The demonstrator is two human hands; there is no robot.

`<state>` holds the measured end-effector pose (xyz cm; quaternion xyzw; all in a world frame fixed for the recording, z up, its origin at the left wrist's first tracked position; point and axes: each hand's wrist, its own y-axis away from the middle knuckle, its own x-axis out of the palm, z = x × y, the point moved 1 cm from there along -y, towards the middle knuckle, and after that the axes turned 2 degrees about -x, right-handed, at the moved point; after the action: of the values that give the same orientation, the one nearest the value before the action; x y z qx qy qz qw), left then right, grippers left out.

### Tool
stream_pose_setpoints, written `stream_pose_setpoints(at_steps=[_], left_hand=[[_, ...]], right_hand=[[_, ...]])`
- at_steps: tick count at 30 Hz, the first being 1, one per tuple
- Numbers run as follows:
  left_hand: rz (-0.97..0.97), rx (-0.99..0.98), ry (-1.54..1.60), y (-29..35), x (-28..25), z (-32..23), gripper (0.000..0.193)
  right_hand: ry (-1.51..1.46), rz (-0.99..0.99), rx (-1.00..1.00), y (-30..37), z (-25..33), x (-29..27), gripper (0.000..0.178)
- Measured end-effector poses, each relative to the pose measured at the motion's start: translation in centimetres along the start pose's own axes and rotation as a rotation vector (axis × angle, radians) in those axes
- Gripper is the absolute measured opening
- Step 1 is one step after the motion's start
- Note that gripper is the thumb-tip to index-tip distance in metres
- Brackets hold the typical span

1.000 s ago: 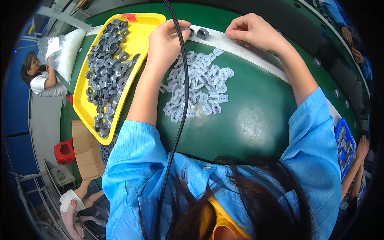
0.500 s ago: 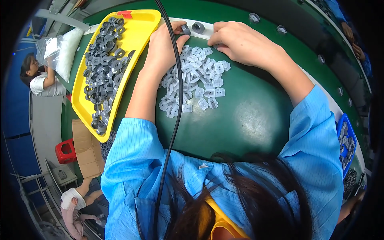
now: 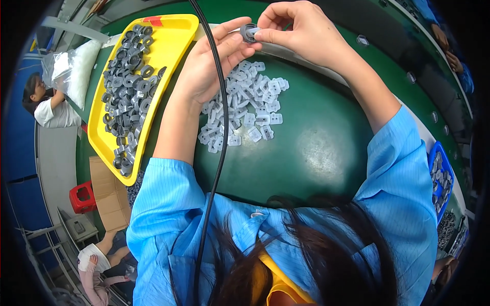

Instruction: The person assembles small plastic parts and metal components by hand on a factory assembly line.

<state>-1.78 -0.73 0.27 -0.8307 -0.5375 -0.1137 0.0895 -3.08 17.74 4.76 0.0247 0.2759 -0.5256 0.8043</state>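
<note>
Both hands meet at the far edge of the green table (image 3: 316,153), left hand (image 3: 212,66) pinching a grey ring (image 3: 248,32) while right hand (image 3: 301,30) grips a white clip (image 3: 256,31) against it, just right of the ring

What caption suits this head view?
Both hands join a grey ring and white clip above a pile of white clips.

Both hands met above the far edge of the green counter (image 3: 316,153). Left hand (image 3: 214,64) and right hand (image 3: 301,30) pinched one dark grey ring (image 3: 248,31). White clips (image 3: 247,107) lay heaped beneath; yellow tray (image 3: 173,46) of grey rings sat at the left edge.
</note>
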Motion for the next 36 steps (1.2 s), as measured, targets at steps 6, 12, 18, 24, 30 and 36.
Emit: stream_pose_setpoints(at_steps=[6,12,18,24,30,36], left_hand=[[-0.082,0.040,-0.045,-0.4,0.4,0.5,0.028],[-0.191,0.110,-0.255,-0.2,1.1,0.9,0.023],[-0.208,0.193,-0.511,0.1,2.0,0.3,0.026],[-0.252,0.578,-0.874,0.1,3.3,0.6,0.039],[-0.189,0.684,-1.099,0.3,2.4,-0.3,0.036],[-0.289,0.975,-1.079,0.1,2.7,-0.5,0.031]], right_hand=[[0.338,-0.022,-0.172,0.1,-0.3,-0.4,0.012],[0.179,0.060,-0.059,0.2,-1.3,-0.5,0.017],[-0.170,0.007,0.132,-0.1,-3.2,-0.2,0.022],[-0.469,0.154,0.209,-0.4,-4.4,-0.3,0.018],[-0.353,0.229,0.235,-0.4,-2.9,-0.6,0.014],[-0.473,0.133,0.037,-0.4,-2.9,-0.1,0.011]])
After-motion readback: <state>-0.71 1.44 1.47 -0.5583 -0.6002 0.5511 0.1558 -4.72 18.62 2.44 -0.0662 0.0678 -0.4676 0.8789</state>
